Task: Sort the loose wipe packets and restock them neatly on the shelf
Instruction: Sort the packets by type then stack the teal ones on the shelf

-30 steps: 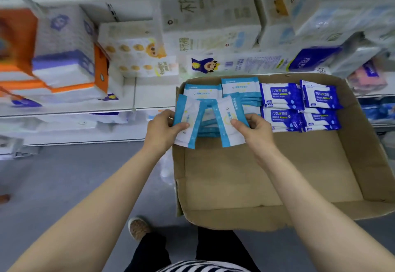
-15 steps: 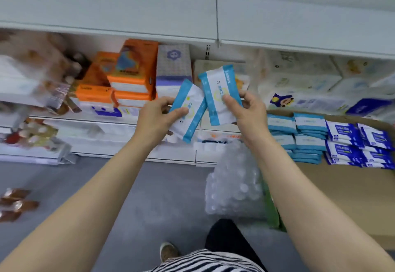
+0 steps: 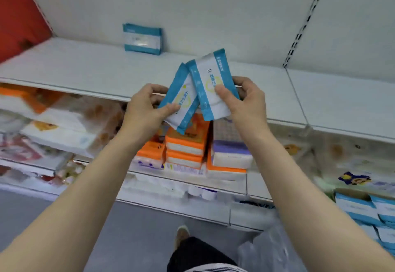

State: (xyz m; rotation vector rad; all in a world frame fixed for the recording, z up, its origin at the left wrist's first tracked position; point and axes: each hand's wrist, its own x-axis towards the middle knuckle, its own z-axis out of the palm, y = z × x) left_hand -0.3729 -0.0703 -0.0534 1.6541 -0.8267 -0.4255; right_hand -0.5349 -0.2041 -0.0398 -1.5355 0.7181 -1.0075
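both arms raised, left grip [image 3: 147, 107] pinching, right grip [image 3: 243, 98] pinching

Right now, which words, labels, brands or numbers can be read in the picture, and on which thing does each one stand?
No text can be read with certainty.
Right-hand wipe packet: Chinese characters and a small logo, too blurred to quote.
Left-hand wipe packet: Chinese print, blurred and partly covered by the thumb.
Teal packet on the upper shelf: white label, unreadable.
Orange tissue packs: print too blurred.
Packets in the box: unreadable.

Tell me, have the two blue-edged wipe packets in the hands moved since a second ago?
Yes. The wipe packets went up and left, from the cardboard box of stacked packets to the front of the white upper shelf.
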